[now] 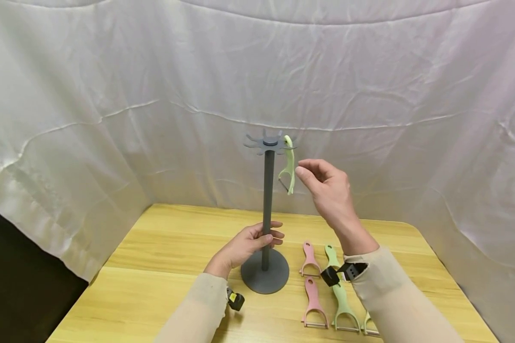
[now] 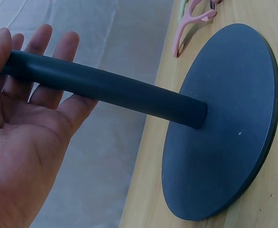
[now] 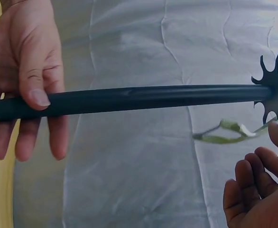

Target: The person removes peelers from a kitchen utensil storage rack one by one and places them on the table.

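A dark grey stand with a round base [image 1: 257, 278], an upright pole [image 1: 268, 190] and a hooked top [image 1: 262, 142] stands on the table. A light green peeler [image 1: 289, 164] hangs from a hook on the top's right side, blade end down. My left hand [image 1: 251, 243] holds the lower pole, thumb in front and fingers behind it; in the left wrist view, that hand [image 2: 34, 118] has its palm toward the pole. To the right of the hanging peeler is my right hand [image 1: 328, 188], apart from it, fingers loosely bent and nothing held.
On the wooden table [image 1: 167, 267], right of the base, lie pink peelers [image 1: 312, 297] and green peelers [image 1: 342, 302]. A pale yellow-green one [image 1: 370, 326] is partly hidden by the right sleeve. White cloth [image 1: 197, 162] hangs behind and at both sides.
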Tool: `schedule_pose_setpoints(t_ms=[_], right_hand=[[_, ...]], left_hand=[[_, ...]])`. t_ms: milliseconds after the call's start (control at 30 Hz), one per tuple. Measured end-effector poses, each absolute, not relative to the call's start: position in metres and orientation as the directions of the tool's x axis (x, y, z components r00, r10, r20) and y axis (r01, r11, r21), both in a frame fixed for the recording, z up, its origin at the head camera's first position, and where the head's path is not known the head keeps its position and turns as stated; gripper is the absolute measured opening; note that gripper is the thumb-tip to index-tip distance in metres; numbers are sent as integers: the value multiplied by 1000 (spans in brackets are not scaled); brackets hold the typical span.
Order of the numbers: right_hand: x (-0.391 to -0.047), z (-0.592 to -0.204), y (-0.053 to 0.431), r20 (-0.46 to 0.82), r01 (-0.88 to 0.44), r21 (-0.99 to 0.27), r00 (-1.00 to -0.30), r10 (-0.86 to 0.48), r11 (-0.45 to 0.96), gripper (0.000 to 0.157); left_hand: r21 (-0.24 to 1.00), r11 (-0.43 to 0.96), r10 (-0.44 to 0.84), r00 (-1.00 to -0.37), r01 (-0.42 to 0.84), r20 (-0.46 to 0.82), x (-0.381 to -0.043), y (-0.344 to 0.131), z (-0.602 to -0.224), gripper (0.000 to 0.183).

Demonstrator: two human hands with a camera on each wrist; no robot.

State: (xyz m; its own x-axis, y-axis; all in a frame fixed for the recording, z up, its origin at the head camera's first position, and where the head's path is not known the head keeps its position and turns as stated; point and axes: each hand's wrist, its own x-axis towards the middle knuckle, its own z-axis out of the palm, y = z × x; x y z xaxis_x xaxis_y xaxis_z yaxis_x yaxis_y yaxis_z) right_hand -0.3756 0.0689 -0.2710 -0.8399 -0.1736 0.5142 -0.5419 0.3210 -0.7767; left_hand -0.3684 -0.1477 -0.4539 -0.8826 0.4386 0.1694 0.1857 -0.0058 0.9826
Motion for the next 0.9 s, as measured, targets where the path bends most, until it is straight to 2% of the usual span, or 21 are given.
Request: schedule_pose_setpoints(t_ms=[233,567,900], right_hand=[[-381,-264,64,501,-557,-797,-826,-259,233,36],[-389,-259,56,442,-498,-858,-840,-315,124,36],[-395,-256,53,418,-478,-877,-808,-416,45,36]], left_hand=[[982,-8,440,-882,187,171,-368,-148,-454,44],[983,-5,436,-884,183,167,-366,-147,-453,44],[983,-5,440,-882,185,169,-366,-148,-455,44]])
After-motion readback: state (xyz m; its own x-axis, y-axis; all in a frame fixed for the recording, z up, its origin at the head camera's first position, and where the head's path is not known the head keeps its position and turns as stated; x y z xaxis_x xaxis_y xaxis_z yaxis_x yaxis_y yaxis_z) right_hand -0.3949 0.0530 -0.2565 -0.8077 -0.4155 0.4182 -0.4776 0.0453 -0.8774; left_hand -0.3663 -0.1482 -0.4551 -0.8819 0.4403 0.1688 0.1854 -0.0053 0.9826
